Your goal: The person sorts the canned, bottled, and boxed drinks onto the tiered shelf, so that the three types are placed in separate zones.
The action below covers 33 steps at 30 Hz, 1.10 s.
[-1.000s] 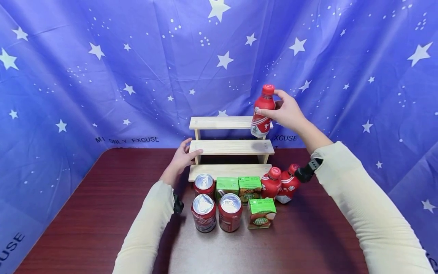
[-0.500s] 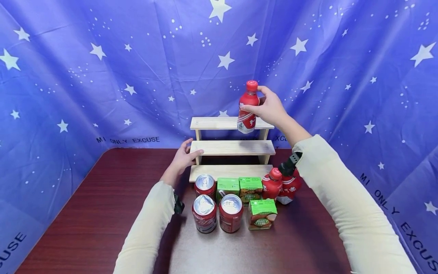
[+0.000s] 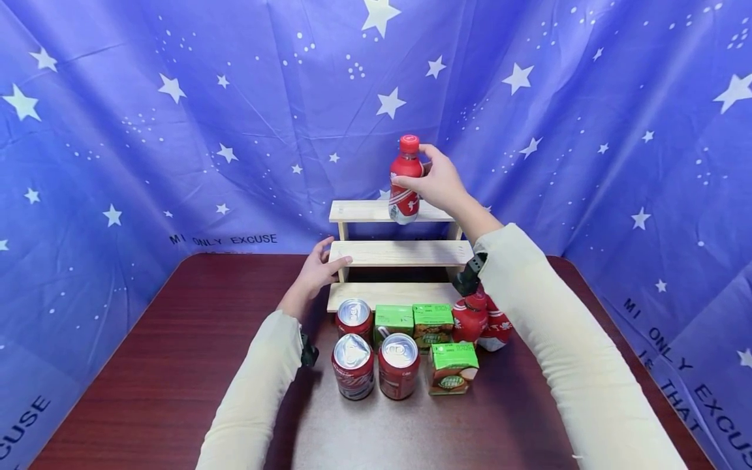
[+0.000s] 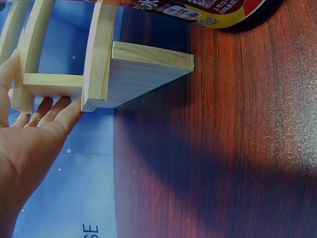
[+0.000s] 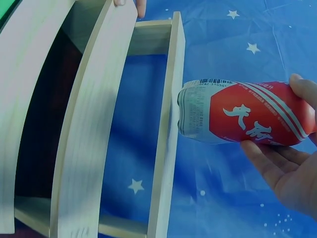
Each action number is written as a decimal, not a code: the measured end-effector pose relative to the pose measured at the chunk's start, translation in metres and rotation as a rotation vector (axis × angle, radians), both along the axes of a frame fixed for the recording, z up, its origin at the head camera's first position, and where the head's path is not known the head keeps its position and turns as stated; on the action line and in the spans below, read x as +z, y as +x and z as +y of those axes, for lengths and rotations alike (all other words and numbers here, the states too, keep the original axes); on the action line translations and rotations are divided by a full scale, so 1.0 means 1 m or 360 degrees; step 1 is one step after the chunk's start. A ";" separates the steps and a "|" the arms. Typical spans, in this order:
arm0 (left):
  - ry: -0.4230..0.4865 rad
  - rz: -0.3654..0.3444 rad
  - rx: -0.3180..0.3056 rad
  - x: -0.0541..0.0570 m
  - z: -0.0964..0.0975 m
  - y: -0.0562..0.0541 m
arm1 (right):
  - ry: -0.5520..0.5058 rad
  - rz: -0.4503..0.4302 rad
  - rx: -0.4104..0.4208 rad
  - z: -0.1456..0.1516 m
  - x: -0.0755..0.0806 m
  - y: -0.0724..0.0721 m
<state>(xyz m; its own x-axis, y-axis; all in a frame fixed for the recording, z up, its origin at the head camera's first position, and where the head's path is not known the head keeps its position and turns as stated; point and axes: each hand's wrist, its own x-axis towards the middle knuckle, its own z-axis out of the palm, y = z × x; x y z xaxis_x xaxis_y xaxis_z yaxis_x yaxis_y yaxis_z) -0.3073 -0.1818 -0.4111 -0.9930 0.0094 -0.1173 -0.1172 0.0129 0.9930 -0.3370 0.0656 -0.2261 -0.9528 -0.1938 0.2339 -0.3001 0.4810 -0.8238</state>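
In the head view, a curtain (image 3: 282, 130) printed with stars and "ONLY EXCUSE" backs a red-capped bottle (image 3: 403, 196), gripped upright by the right hand (image 3: 437, 183) at the top step of a pale wooden shelf (image 3: 405, 253), contact unclear; cans (image 3: 399, 369) and green-topped cartons (image 3: 453, 369) line the glossy tabletop (image 3: 158, 352). Left wrist view: the left hand (image 4: 34, 139) clasps the shelf's smooth middle board. Right wrist view: white Chinese characters and a barcode mark the bottle's red-and-white label.

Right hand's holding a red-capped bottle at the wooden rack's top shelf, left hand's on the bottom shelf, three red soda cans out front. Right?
Not quite: the left hand is on the middle shelf, as the head view shows. The right hand holds a red-capped bottle at the top shelf, with three red soda cans out front.
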 end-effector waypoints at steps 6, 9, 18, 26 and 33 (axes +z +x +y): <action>-0.0004 -0.0008 0.0010 0.000 -0.001 0.001 | -0.0031 0.0021 0.0021 -0.016 -0.004 -0.002; -0.0005 -0.0001 0.0010 0.001 -0.001 0.001 | -0.0038 0.0045 0.0010 -0.023 -0.005 -0.003; 0.0013 -0.0019 0.0012 0.002 0.001 0.000 | -0.0076 0.0065 -0.0034 -0.040 -0.012 -0.008; 0.0028 -0.0004 0.0006 0.000 0.002 -0.001 | -0.0146 0.0076 -0.0085 -0.056 -0.021 -0.012; 0.0003 0.0017 0.0001 -0.001 0.000 -0.003 | -0.0180 0.0091 -0.0125 -0.065 -0.024 -0.016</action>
